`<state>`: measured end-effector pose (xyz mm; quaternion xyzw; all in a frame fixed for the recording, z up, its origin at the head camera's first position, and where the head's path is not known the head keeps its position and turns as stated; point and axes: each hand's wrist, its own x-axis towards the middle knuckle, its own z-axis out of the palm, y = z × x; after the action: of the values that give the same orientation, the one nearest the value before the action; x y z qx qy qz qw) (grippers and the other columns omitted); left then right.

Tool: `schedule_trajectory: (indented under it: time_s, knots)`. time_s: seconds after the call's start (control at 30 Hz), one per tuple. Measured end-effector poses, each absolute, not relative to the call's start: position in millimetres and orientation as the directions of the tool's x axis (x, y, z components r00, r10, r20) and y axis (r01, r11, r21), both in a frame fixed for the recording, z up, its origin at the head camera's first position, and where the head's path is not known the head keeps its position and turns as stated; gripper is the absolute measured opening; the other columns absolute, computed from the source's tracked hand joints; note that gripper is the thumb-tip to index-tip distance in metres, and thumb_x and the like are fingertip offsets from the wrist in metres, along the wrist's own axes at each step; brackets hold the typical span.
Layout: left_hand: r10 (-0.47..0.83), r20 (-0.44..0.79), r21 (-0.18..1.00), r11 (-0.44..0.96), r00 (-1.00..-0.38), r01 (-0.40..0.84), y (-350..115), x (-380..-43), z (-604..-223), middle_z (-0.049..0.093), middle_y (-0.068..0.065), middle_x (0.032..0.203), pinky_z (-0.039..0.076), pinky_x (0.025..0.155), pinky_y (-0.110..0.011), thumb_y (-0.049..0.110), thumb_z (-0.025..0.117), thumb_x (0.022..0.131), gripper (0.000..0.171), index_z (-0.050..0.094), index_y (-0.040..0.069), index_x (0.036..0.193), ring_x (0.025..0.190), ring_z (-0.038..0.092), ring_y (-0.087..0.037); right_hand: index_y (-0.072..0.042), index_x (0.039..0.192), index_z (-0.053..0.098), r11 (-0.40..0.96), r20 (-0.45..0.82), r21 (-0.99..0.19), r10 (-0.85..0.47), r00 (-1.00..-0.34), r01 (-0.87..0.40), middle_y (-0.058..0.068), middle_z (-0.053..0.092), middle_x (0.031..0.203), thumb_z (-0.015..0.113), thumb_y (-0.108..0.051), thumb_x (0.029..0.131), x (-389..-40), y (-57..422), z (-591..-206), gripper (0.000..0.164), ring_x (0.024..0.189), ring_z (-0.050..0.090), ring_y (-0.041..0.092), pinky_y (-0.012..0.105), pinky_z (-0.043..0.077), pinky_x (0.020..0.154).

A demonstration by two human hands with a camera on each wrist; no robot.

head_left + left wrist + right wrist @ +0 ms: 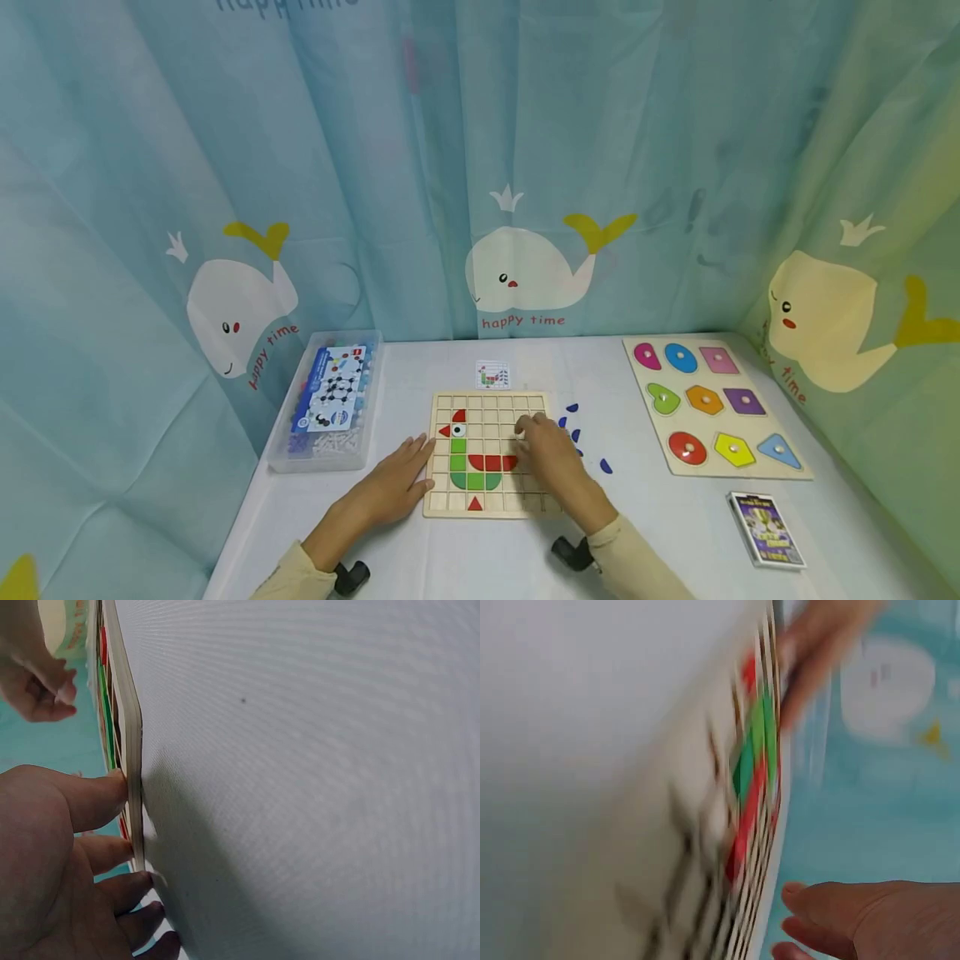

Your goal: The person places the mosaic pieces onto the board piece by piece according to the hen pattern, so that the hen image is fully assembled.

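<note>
A wooden grid board (491, 510) lies on the table with red and green pieces set as a bird shape, its eye a white piece (458, 431). My left hand (397, 479) rests by the board's left edge, fingers extended; in the left wrist view its thumb and fingertips touch the board's side (133, 750). Above the right part of the grid is my right hand (553, 454), fingers bent, close to a red piece (510, 462). I cannot tell whether it holds anything, as its fingertips are partly hidden. Several blue half-round pieces (606, 466) lie right of the board.
A small picture card (492, 375) with a bird pattern lies behind the board. On the left stands a clear plastic box (322, 454) of small parts. A knobbed shape puzzle (720, 421) lies at the right, with a card pack (767, 531) in front of it.
</note>
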<state>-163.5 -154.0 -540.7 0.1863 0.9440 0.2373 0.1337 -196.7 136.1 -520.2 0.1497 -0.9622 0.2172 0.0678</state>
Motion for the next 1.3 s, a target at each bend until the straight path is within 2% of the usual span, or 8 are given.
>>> schedule_trajectory:
  time_s: [0.1,0.2,0.27,0.37,0.5,0.77,1.0,1.3]
  knots:
    - [0.415,-0.159,0.501,0.816,-0.896,0.289,-154,-163,-542,0.029,-0.017,0.172,0.028,0.127,-0.061,0.033,0.057,0.109,0.067,0.033,0.006,0.166,0.160,0.024,-0.041,0.002,0.116,0.067,0.896,0.179,-0.399,-0.134,-0.975,-0.197,0.019,0.066,0.104,0.080,-0.015,0.095,-224,164,-523,0.030,0.089,0.065,0.032,0.052,0.057,0.078]
    - [0.413,-0.161,0.502,0.816,-0.896,0.286,-154,-162,-541,0.029,-0.018,0.172,0.028,0.127,-0.061,0.032,0.057,0.109,0.066,0.033,0.005,0.165,0.160,0.024,-0.041,0.008,0.122,0.062,0.903,0.111,-0.425,-0.023,-0.994,-0.068,0.027,0.062,0.112,0.078,-0.019,0.098,-246,189,-529,0.039,0.095,0.064,0.039,0.055,0.057,0.081]
    - [0.408,-0.166,0.507,0.816,-0.898,0.277,-153,-161,-540,0.030,-0.017,0.172,0.028,0.127,-0.062,0.032,0.057,0.109,0.066,0.033,0.006,0.165,0.160,0.024,-0.041,0.010,0.121,0.060,0.897,0.052,-0.441,0.023,-0.998,-0.002,0.029,0.060,0.113,0.076,-0.020,0.099,-255,201,-533,0.041,0.096,0.063,0.039,0.055,0.057,0.082]
    - [0.408,-0.169,0.513,0.814,-0.897,0.274,-153,-160,-538,0.030,-0.018,0.172,0.028,0.126,-0.062,0.032,0.058,0.109,0.066,0.034,0.005,0.165,0.160,0.024,-0.041,0.010,0.114,0.060,0.879,-0.021,-0.473,0.052,-0.998,0.056,0.027,0.059,0.107,0.073,-0.017,0.100,-264,214,-536,0.034,0.091,0.061,0.036,0.052,0.056,0.080]
    - [0.416,-0.160,0.517,0.808,-0.895,0.283,-152,-160,-534,0.031,-0.020,0.171,0.028,0.126,-0.062,0.031,0.059,0.109,0.066,0.035,0.003,0.164,0.160,0.025,-0.043,0.010,0.110,0.061,0.852,-0.055,-0.517,0.060,-0.997,0.079,0.023,0.059,0.102,0.069,-0.010,0.100,-271,221,-538,0.024,0.088,0.059,0.032,0.049,0.054,0.080]
    - [0.412,-0.155,0.510,0.812,-0.898,0.285,-153,-162,-535,0.031,-0.018,0.172,0.028,0.127,-0.061,0.032,0.058,0.109,0.066,0.035,0.005,0.165,0.160,0.025,-0.041,0.010,0.110,0.063,0.830,-0.082,-0.547,0.077,-0.994,0.110,0.022,0.063,0.102,0.071,-0.011,0.099,-278,220,-537,0.025,0.088,0.062,0.031,0.048,0.056,0.081]
    - [0.418,-0.157,0.514,0.808,-0.895,0.288,-153,-163,-536,0.030,-0.018,0.172,0.028,0.127,-0.061,0.032,0.057,0.109,0.066,0.034,0.005,0.165,0.160,0.024,-0.041,0.008,0.105,0.065,0.830,-0.045,-0.551,0.071,-0.996,0.084,0.019,0.064,0.096,0.069,-0.009,0.101,-278,219,-539,0.019,0.084,0.060,0.029,0.045,0.056,0.077]
    - [0.412,-0.163,0.510,0.813,-0.897,0.280,-153,-163,-537,0.029,-0.017,0.172,0.028,0.127,-0.061,0.033,0.058,0.109,0.067,0.034,0.005,0.165,0.160,0.024,-0.041,0.010,0.110,0.067,0.861,-0.019,-0.508,-0.004,-1.000,0.007,0.019,0.067,0.098,0.072,-0.012,0.100,-263,203,-529,0.025,0.082,0.065,0.026,0.044,0.058,0.072]
